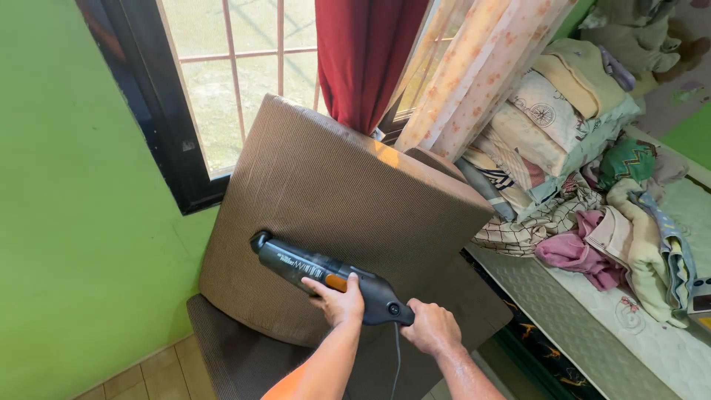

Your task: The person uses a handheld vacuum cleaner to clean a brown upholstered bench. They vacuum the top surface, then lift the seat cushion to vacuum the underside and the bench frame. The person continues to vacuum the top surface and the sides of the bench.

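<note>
Walls (67,222) are a loud lime green; the chair cushion (333,200) is brown with a fine ribbed weave; the handheld vacuum (326,278) on it is black with one orange button; far behind, one curtain (366,52) is deep red, the sheer curtain (481,59) to its right is cream with peachy orange flowers; window frame (159,111) is black, bars pinkish; the laundry pile (585,185) on the right mixes pale yellow, pink, green zigzag and a checked cloth; floor tiles (148,370) are tan.

Both hands grip a black handheld vacuum (326,278) on a brown cushion (348,200): left hand (337,300) on its body, right hand (431,327) at four o'clock on its rear handle.
</note>
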